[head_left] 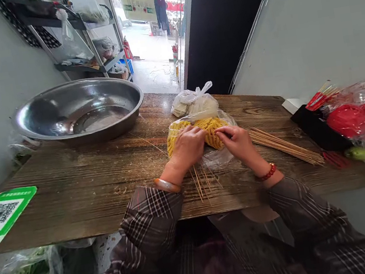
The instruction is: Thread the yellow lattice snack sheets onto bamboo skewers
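Observation:
Yellow, lattice-cut food pieces (209, 128) lie in an opened clear plastic bag (218, 159) at the middle of the wooden table. My left hand (190, 145) rests over the left part of the pieces, fingers bent and pressed together; what they hold is hidden. Thin wooden sticks (199, 185) poke out below that hand toward the table's near edge. At the right side of the pieces, my right hand (234, 140) is closed in a pinch, with thumb and index finger together. Anything between those fingertips is too small to tell. A bundle of skewers (283, 147) lies right of it.
A large metal basin (79, 111) stands at the back left of the table (83, 184). Behind the pieces sits a knotted plastic bag (198, 102). Red packaging and a black box (318, 128) occupy the right end; a green QR card (4, 214) lies left.

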Motion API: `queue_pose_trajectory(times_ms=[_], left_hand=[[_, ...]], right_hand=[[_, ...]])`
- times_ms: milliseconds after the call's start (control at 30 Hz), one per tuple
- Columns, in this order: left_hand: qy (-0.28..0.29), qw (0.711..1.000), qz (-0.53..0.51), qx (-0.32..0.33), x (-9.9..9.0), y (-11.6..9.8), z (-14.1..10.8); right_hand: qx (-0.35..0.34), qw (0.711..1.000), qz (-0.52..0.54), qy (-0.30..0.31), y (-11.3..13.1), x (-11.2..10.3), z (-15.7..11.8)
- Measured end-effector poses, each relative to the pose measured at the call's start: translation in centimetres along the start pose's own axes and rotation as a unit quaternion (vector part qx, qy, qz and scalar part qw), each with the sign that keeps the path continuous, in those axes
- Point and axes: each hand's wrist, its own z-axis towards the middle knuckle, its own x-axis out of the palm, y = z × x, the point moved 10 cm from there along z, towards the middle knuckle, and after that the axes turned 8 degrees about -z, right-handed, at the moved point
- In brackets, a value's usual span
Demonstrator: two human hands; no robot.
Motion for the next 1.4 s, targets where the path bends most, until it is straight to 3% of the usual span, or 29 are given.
queue_pose_trajectory(times_ms=[100, 333, 433, 800, 1100, 1267, 1400], left_hand=[[0.067, 0.995, 0.067, -0.013, 1.8, 0.6, -0.3], [0.063, 0.993, 0.081, -0.059, 1.5, 1.7, -0.4], [0.066, 0.994, 0.056, -0.072, 1.6, 1.9, -0.4], [0.031, 0.997, -0.004, -0.076, 1.9, 2.6, -0.3], [-0.001, 0.994, -0.008, -0.106, 1.6, 3.6, -0.4], [0.006, 0.992, 0.010, -0.129, 1.4, 3.6, -0.5], [0.003, 0.991, 0.000, -0.136, 1.1, 3.6, -0.5]], right_hand=[[-0.011, 0.998, -0.063, -0.002, -1.3, -0.6, 1.2], [-0.125, 0.965, -0.210, 0.096, 1.3, 3.6, 2.3], [-0.146, 0.946, -0.264, 0.121, 1.7, 4.3, 2.4], [-0.177, 0.928, -0.299, 0.136, 0.3, 0.9, 1.1], [-0.210, 0.910, -0.317, 0.164, 1.0, 4.2, 2.0], [-0.183, 0.894, -0.365, 0.185, -1.5, 2.2, 1.5], [-0.099, 0.887, -0.418, 0.168, -3.8, -0.1, 2.4]])
